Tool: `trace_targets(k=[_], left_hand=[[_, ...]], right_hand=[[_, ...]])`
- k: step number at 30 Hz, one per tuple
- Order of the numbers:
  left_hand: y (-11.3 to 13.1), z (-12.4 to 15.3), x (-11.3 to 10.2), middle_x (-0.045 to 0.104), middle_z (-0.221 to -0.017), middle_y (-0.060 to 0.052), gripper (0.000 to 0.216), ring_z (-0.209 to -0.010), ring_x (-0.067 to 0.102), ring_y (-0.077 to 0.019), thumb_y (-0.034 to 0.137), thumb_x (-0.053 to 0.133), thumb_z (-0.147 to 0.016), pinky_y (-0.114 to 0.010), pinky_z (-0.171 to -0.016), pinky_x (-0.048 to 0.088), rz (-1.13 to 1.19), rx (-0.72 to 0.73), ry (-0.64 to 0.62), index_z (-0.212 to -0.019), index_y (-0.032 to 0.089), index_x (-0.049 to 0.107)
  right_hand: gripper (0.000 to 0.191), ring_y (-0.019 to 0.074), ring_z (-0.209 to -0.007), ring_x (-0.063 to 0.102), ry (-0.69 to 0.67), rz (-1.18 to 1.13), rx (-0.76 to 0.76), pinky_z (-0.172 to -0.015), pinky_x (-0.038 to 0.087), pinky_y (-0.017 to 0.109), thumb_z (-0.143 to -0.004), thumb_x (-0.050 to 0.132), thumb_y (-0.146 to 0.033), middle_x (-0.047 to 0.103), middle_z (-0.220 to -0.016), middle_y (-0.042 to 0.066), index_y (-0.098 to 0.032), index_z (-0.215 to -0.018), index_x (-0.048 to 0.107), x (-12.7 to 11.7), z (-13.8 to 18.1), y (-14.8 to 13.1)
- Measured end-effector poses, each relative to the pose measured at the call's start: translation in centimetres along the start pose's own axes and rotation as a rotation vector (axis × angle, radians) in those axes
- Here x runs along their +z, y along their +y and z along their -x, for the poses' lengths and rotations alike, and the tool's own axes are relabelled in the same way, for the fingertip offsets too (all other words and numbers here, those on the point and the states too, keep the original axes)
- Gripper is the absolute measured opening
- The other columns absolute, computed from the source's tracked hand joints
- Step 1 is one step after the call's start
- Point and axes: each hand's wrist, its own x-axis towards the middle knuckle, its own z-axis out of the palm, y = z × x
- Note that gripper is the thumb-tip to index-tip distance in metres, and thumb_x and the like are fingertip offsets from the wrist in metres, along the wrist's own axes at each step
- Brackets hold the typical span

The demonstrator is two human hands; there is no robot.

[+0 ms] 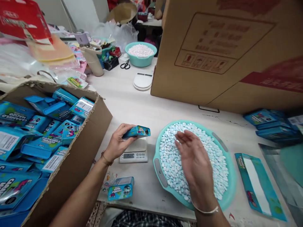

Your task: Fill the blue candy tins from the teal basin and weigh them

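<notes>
My left hand is closed round a small blue candy box and holds it over a little white digital scale. My right hand hovers over a teal basin full of white and pale blue candies. Its fingers are loosely stretched just above the pile. I cannot tell if anything lies in them. Another small blue box lies on the table near the front edge.
A cardboard carton on the left holds several blue boxes. A big brown carton stands behind the basin. Flat blue packs and stacked boxes lie right. Further back are a second teal bowl, scissors and a white disc.
</notes>
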Motion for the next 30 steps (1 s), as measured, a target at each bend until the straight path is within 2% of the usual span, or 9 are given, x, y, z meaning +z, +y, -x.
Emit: trace_targets(k=[3,6,10,15,18,21,25,27,30], left_hand=[[5.8,-1.7,-0.1,0.059,-0.113,-0.006,0.035,-0.106,0.059,-0.0202,0.023,0.064,-0.091,-0.034,-0.092,0.051,-0.095,0.164,0.005,-0.125,0.025,0.061],[10.2,-3.1,0.6,0.057,-0.115,-0.007,0.041,-0.106,0.058,-0.0224,0.024,0.063,-0.092,-0.036,-0.092,0.05,-0.281,0.305,-0.077,-0.132,0.028,0.057],[11.4,-4.1,2.4,0.057,-0.111,-0.008,0.038,-0.1,0.058,-0.0237,0.021,0.057,-0.094,-0.038,-0.087,0.049,-0.446,0.348,-0.297,-0.131,0.027,0.057],[12.3,-3.8,2.9,0.055,-0.114,-0.008,0.042,-0.102,0.057,-0.0231,0.026,0.056,-0.096,-0.036,-0.087,0.049,-0.413,0.345,-0.258,-0.138,0.031,0.051],[13.0,-3.7,3.1,0.055,-0.113,-0.008,0.04,-0.102,0.057,-0.0231,0.025,0.055,-0.096,-0.037,-0.088,0.049,-0.418,0.336,-0.304,-0.136,0.032,0.053],[13.0,-3.7,3.5,0.056,-0.112,-0.008,0.038,-0.1,0.057,-0.0224,0.024,0.056,-0.096,-0.036,-0.086,0.05,-0.361,0.291,-0.319,-0.133,0.03,0.055],[11.4,-3.4,3.1,0.059,-0.111,-0.008,0.031,-0.102,0.059,-0.0212,0.028,0.061,-0.094,-0.033,-0.087,0.05,-0.191,0.248,-0.255,-0.125,0.026,0.061],[9.4,-2.8,2.4,0.062,-0.112,-0.008,0.032,-0.104,0.06,-0.0222,0.031,0.066,-0.091,-0.036,-0.092,0.05,-0.123,0.172,-0.18,-0.122,0.024,0.062],[4.9,-1.4,1.3,0.067,-0.114,-0.009,0.037,-0.106,0.062,-0.0241,0.035,0.071,-0.086,-0.042,-0.098,0.05,0.004,-0.018,-0.053,-0.119,0.02,0.063]], right_hand=[[0.034,0.0205,-0.118,0.062,0.005,-0.28,0.274,-0.1,0.052,0.037,-0.089,0.063,-0.048,0.065,-0.127,0.007,-0.026,-0.115,0.066,1.6,-0.3,0.2],[0.034,0.0174,-0.104,0.067,0.005,-0.461,0.362,-0.089,0.057,0.033,-0.092,0.057,-0.049,0.066,-0.121,0.006,-0.025,-0.114,0.065,2.5,-0.6,0.0],[0.026,0.0142,-0.082,0.067,0.07,-0.577,0.401,-0.076,0.059,0.029,-0.096,0.052,-0.042,0.069,-0.099,0.004,-0.021,-0.103,0.066,2.7,-0.7,-0.1],[0.02,0.0138,-0.077,0.067,0.064,-0.669,0.411,-0.076,0.059,0.028,-0.096,0.054,-0.035,0.069,-0.09,0.003,-0.019,-0.099,0.066,2.4,-0.5,-0.3],[0.016,0.0136,-0.077,0.067,0.044,-0.705,0.396,-0.074,0.059,0.026,-0.093,0.057,-0.033,0.069,-0.088,0.003,-0.019,-0.094,0.066,2.2,-0.6,-0.4],[0.013,0.0144,-0.074,0.066,0.042,-0.687,0.445,-0.072,0.059,0.027,-0.089,0.063,-0.032,0.068,-0.085,0.003,-0.019,-0.092,0.064,2.0,-0.8,-0.1],[0.012,0.0142,-0.079,0.067,0.042,-0.715,0.437,-0.08,0.059,0.029,-0.091,0.06,-0.03,0.067,-0.088,0.004,-0.019,-0.093,0.063,1.4,-0.9,-0.2],[0.009,0.0142,-0.084,0.068,0.052,-0.728,0.442,-0.085,0.059,0.029,-0.093,0.057,-0.024,0.065,-0.089,0.005,-0.018,-0.093,0.063,1.0,-0.8,-0.8],[0.01,0.0133,-0.086,0.067,0.075,-0.685,0.428,-0.085,0.059,0.029,-0.091,0.055,-0.014,0.064,-0.094,0.006,-0.017,-0.096,0.062,0.1,-0.6,-1.7]])
